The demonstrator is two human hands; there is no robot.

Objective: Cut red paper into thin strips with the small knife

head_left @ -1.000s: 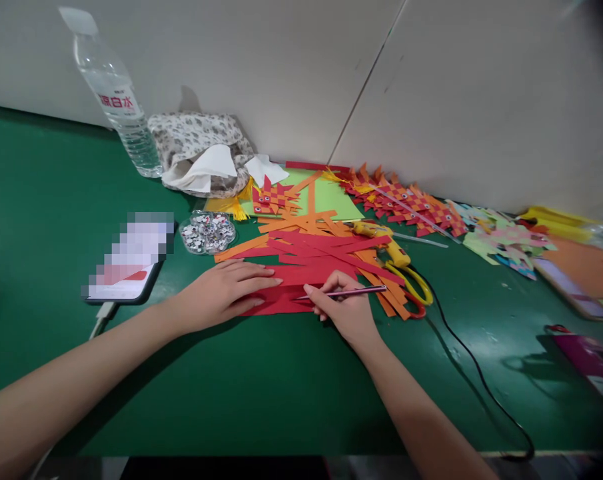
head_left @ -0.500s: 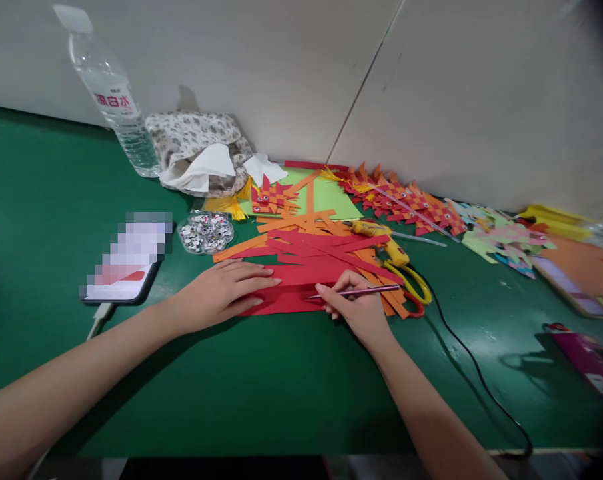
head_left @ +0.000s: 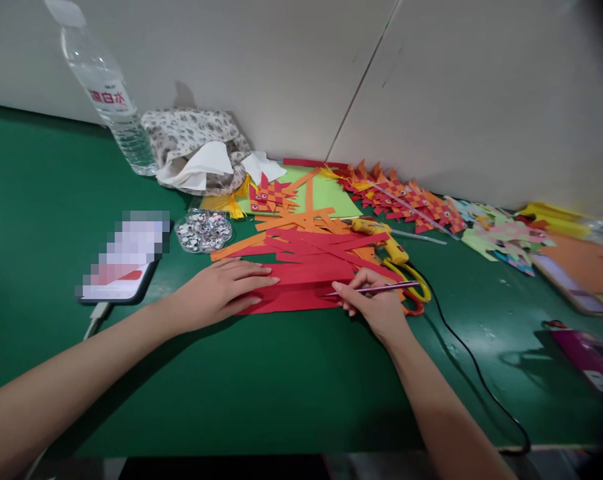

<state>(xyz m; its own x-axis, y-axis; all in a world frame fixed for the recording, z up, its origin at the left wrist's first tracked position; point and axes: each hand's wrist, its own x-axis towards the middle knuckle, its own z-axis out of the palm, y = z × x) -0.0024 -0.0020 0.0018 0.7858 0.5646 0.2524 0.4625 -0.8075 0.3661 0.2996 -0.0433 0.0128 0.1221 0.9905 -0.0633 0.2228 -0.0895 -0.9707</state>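
Observation:
A sheet of red paper (head_left: 291,298) lies on the green table, with a folded or raised strip along its far part. My left hand (head_left: 226,293) rests flat on its left end, fingers stretched out. Near the right end, my right hand (head_left: 374,300) grips a slim dark pink pencil (head_left: 381,289), its tip pointing left at the paper. Whether the tip touches the sheet I cannot tell. Just beyond the sheet lie loose red paper strips (head_left: 321,245) and orange paper strips (head_left: 301,219). Scissors with yellow and red handles (head_left: 421,283) lie beside my right hand.
A yellow glue gun (head_left: 394,248) with a black cord lies behind my right hand. Woven paper fish (head_left: 406,200) line the wall. To the left are a charging phone (head_left: 126,260), a case of googly eyes (head_left: 204,231), a tissue bag (head_left: 196,147) and a water bottle (head_left: 106,93).
My right hand has slid rightward along the red paper with the pencil. My left hand stays pressed on the sheet. The view has shifted slightly.

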